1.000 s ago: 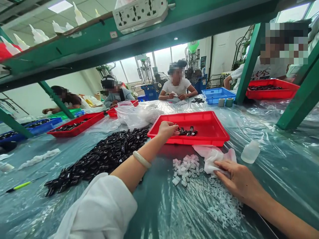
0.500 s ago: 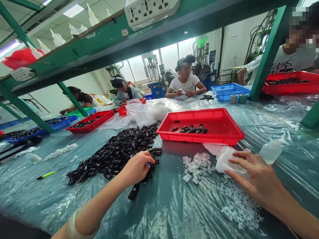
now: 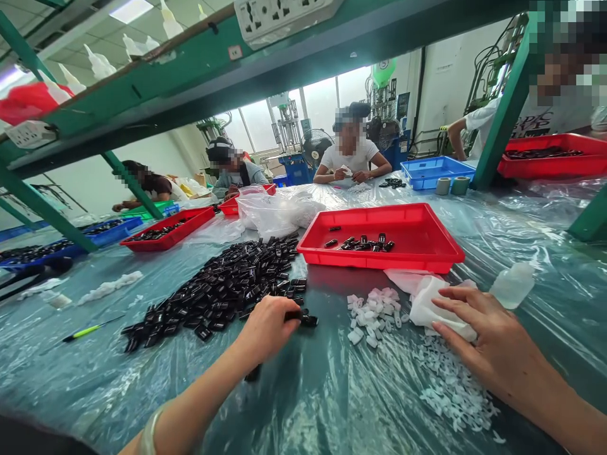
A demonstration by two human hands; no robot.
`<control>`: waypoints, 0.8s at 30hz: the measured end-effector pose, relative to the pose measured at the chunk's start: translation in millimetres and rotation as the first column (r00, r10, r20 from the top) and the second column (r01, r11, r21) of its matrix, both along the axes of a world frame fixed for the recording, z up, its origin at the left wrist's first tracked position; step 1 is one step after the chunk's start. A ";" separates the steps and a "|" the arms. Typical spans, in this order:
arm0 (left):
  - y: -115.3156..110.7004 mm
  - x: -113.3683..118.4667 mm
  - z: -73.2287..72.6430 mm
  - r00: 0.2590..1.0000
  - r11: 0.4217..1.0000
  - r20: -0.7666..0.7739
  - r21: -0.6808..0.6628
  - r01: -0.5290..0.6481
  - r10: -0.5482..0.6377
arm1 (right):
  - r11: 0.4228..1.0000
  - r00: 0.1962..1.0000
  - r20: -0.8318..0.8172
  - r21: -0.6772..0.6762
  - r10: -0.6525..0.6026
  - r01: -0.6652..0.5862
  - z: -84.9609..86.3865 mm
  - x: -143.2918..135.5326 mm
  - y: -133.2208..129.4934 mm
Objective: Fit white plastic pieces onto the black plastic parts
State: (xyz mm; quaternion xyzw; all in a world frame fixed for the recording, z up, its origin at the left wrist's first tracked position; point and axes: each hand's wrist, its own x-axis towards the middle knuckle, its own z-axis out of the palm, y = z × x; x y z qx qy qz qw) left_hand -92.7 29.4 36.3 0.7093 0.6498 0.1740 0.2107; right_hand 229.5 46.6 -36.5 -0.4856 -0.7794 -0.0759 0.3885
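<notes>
Factory worktop under green shelving, covered in clear plastic sheet (image 3: 332, 404), several other people seated along the far edge with their own trays. Left hand (image 3: 265, 328) sits at the near edge of the big black parts pile (image 3: 222, 287), fingers curled shut round a black part (image 3: 303, 319) that sticks out to the right of the fingertips, long axis roughly parallel to the near edge of the worktop. Red tray (image 3: 429, 256) lies beyond and to the right of that hand, toward the far side, a few black pieces (image 3: 363, 243) already lying inside near its middle; left hand is the nearer one to both pile and tray. Right hand (image 3: 488, 351) rests flat, fingers spread and mostly open, pressing down on a white cloth (image 3: 434, 309) just this side of the tray's near right corner, not gripping anything else that shows. Small white parts (image 3: 374, 309) clustered between the two hands, thinner white scraps (image 3: 446, 385) scattered toward the near edge under the right wrist. Clear small bottle (image 3: 512, 284) lies right of the cloth, apart from it. Green-handled tool (image 3: 90, 329) far left, well apart from both hands
</notes>
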 end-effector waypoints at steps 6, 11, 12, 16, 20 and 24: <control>-1.9 48.2 1.5 0.902 0.957 0.431 -0.268 0.110 0.017 | 0.979 0.977 -0.113 -0.077 0.179 -0.188 22.6 -15.6 -21.4; -13.7 91.4 -6.8 0.487 0.820 0.828 -0.468 0.330 0.276 | 0.883 0.926 -0.170 -0.284 0.337 -0.374 33.3 -27.3 -39.6; -15.2 96.2 -9.1 0.410 0.794 0.851 -0.484 0.368 0.329 | 0.868 0.920 -0.171 -0.307 0.353 -0.390 32.8 -28.5 -40.9; -18.2 102.1 -17.0 0.289 0.768 0.876 -0.478 0.426 0.385 | 0.795 0.896 -0.209 -0.412 0.392 -0.444 26.0 -28.7 -40.9; -20.1 99.1 -21.5 0.242 0.764 0.889 -0.457 0.456 0.388 | 0.775 0.901 -0.205 -0.459 0.383 -0.434 17.7 -25.4 -41.1; -22.2 98.2 -24.3 0.232 0.756 0.888 -0.460 0.465 0.398 | 0.795 0.897 -0.168 -0.417 0.408 -0.440 16.4 -25.7 -41.1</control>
